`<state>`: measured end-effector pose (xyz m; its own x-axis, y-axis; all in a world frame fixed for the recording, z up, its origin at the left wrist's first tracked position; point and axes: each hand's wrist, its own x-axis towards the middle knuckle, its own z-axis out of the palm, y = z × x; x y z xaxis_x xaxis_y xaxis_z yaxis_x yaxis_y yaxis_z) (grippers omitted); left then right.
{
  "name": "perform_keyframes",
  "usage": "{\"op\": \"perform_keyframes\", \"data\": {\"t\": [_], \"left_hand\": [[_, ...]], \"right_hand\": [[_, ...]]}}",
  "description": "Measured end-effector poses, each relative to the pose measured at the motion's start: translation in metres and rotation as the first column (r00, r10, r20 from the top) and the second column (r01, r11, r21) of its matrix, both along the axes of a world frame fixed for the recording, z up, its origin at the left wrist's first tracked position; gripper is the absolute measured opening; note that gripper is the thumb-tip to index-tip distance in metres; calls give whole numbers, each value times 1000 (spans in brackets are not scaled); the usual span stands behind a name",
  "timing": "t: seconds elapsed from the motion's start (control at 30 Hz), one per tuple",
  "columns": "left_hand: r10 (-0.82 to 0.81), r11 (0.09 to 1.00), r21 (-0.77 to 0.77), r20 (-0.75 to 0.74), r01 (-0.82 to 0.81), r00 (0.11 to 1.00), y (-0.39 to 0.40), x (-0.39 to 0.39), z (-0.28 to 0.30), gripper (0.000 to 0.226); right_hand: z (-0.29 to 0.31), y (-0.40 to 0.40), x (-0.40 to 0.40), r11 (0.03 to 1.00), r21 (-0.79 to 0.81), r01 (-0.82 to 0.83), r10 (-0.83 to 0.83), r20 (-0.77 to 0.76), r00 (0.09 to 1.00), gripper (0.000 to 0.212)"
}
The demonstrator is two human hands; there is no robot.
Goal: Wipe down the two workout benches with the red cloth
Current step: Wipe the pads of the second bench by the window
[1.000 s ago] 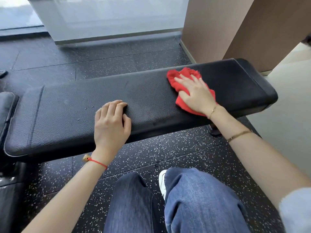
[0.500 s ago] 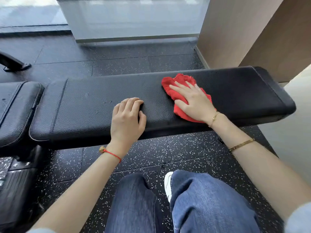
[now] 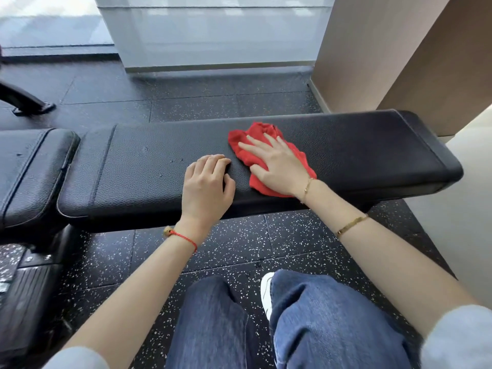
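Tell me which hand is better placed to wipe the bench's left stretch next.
Right. The right hand already presses the cloth flat on the bench and could likely slide it leftward. The left hand rests bare in that path and would need to lift away.

Bright daylight from glass panel [image 3: 213, 33] at top, soft shadows, wide-angle bowing at edges, jeans [image 3: 319, 328] slightly blurred
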<state>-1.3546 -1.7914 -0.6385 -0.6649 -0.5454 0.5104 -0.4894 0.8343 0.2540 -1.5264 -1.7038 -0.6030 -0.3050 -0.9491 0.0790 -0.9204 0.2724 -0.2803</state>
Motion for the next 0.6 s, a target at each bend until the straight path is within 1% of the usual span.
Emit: {"op": "perform_keyframes", "data": {"t": [0.1, 0.2, 0.3, 0.4, 0.5, 0.6], "left_hand": [[-11, 1000, 25, 15, 10, 1000, 1, 0, 8, 26], [2, 1000, 0, -38, -2, 999, -6, 11, 17, 26], [81, 997, -15, -83, -82, 993, -29, 37, 22, 27], [181, 983, -16, -82, -183, 980, -57, 70, 22, 27], [238, 971, -10, -45, -238, 970, -78, 92, 17, 27], [247, 969, 28, -17, -246, 969, -90, 99, 11, 25]], "right_hand": [[-1, 23, 1, 998, -45, -40, 40, 6, 999, 56], [-1, 24, -9, 998, -57, 8, -6, 30, 1000, 55], [-1, -2, -21, 996, -21, 89, -88, 37, 995, 53], [0, -39, -24, 990, 26, 141, -141, 3, 990, 52], [1, -68, -6, 994, 38, 99, -99, 7, 995, 52], [3, -72, 25, 999, 22, -30, 30, 22, 999, 53]]}}
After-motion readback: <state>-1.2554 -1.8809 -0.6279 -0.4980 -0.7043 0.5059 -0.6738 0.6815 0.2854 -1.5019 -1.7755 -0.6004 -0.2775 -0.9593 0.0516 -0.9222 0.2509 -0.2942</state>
